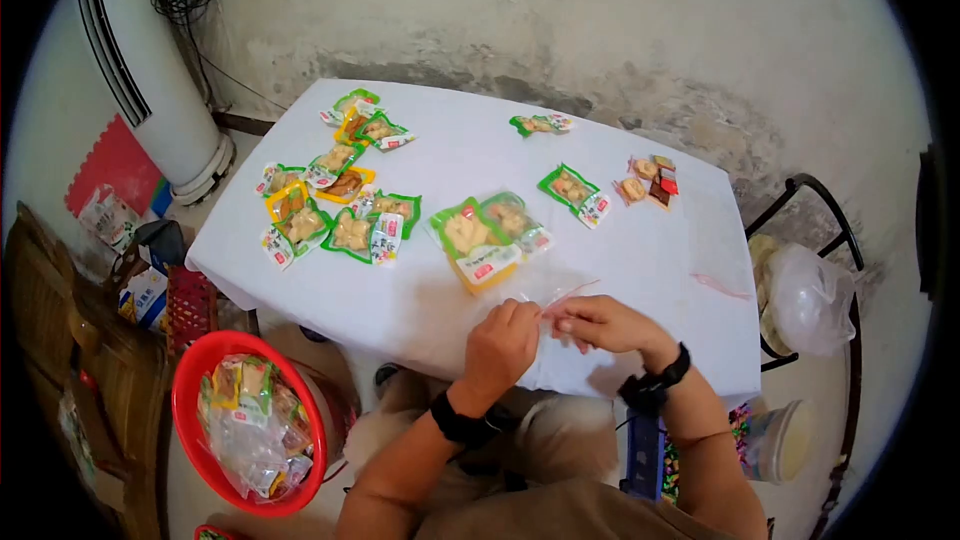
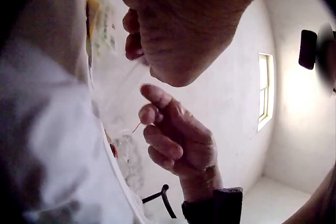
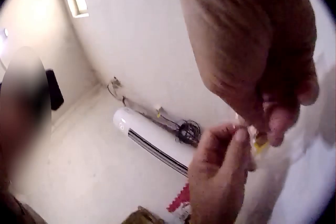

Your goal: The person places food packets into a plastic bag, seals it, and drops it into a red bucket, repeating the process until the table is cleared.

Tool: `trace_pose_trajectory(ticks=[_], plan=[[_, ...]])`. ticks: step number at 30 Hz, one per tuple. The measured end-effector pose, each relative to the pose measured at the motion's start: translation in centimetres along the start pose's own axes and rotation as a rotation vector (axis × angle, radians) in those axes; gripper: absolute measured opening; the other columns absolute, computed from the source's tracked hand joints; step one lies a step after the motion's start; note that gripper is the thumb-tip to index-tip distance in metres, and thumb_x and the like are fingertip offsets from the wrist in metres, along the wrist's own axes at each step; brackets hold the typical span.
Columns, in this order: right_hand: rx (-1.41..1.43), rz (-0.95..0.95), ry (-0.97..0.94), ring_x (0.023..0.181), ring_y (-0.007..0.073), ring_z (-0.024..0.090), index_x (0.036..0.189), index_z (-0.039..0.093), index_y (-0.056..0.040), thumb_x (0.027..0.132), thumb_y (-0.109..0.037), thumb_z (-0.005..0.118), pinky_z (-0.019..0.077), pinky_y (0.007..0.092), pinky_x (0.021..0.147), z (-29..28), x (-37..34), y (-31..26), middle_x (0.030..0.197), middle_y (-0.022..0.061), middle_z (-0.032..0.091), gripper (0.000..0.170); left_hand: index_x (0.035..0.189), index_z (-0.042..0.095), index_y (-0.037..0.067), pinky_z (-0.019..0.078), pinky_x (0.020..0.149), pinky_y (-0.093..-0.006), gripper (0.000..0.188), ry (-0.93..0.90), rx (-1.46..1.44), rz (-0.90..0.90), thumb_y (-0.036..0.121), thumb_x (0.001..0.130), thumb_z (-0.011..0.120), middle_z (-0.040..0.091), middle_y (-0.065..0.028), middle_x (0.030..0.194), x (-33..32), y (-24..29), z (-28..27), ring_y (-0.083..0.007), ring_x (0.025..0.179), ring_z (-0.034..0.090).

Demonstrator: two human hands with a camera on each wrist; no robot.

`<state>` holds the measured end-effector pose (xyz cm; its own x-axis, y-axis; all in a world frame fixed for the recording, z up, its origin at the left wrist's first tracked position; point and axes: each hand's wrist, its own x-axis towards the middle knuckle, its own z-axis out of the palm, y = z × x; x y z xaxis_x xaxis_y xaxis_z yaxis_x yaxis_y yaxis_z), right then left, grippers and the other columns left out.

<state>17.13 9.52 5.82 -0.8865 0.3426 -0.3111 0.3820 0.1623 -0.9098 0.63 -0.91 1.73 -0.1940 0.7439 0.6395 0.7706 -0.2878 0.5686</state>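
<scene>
A clear plastic bag (image 1: pixel 535 292) with a pinkish-red strip along its mouth lies at the table's front edge. Green- and yellow-edged snack packets (image 1: pixel 470 235) are at its far end; whether all are inside is unclear. My left hand (image 1: pixel 502 345) pinches the strip's left part, fingers curled. Close beside it, my right hand (image 1: pixel 610 325) pinches the strip between thumb and forefinger. In the left wrist view, the right hand (image 2: pixel 184 140) has a thin red edge at its fingertips. The right wrist view has the left hand's (image 3: pixel 218 176) fingertips near the right hand (image 3: pixel 252 40).
Snack packets (image 1: pixel 350 230) are grouped on the white-covered table (image 1: pixel 400 305)'s left side, others farther right. Small packets (image 1: pixel 650 180) and another pink-stripped bag (image 1: pixel 718 286) lie at right. A red bucket (image 1: pixel 184 420) of packets stands lower left; a chair (image 1: pixel 850 240) holds a white bag.
</scene>
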Motion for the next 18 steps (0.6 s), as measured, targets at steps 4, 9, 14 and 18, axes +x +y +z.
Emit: trace_pose_trajectory(ticks=[4,9,14,18], plan=[[0.255,-0.045,0.412,0.056,0.0097,0.051,0.125,0.045,-0.0031,0.09,-0.014,0.052,0.0442,0.0239,0.051,3.2,5.1,1.4,0.083,0.0061,0.06,0.038,0.087,0.057,0.006,0.045,0.058,-0.0372,0.009,0.042,-0.037,0.0,0.004,0.077,0.059,0.054,-0.0107,0.075,0.1,0.0,0.2,-0.0303,0.067,0.055],[1.053,-0.033,0.608,0.053,0.009,0.048,0.113,0.05,-0.0015,0.088,-0.019,0.056,0.0396,0.0228,0.046,3.8,10.4,0.1,0.075,0.0041,0.055,0.031,0.087,0.057,0.005,0.0459,0.06,-0.037,0.01,0.081,-0.072,-0.024,0.004,0.077,0.06,0.056,-0.0116,0.078,0.2,-0.1,0.1,-0.031,0.07,0.056],[0.645,0.083,0.616,0.055,0.0107,0.051,0.098,0.051,0.0,0.085,-0.017,0.059,0.0399,0.0239,0.042,2.2,13.1,1.8,0.077,0.006,0.056,0.023,0.087,0.058,0.006,0.0464,0.06,-0.0363,0.011,0.124,-0.076,-0.016,0.003,0.077,0.061,0.057,-0.0116,0.079,0.3,0.0,-0.1,-0.0306,0.072,0.058],[0.921,0.011,0.643,0.056,0.0098,0.051,0.093,0.053,-0.0029,0.084,-0.014,0.06,0.0405,0.0227,0.043,2.6,12.2,3.0,0.072,0.0033,0.054,0.016,0.086,0.058,0.006,0.046,0.06,-0.0368,0.011,0.1,-0.072,-0.027,0.004,0.076,0.061,0.056,-0.0108,0.077,0.1,-0.2,-0.6,-0.0303,0.07,0.057]])
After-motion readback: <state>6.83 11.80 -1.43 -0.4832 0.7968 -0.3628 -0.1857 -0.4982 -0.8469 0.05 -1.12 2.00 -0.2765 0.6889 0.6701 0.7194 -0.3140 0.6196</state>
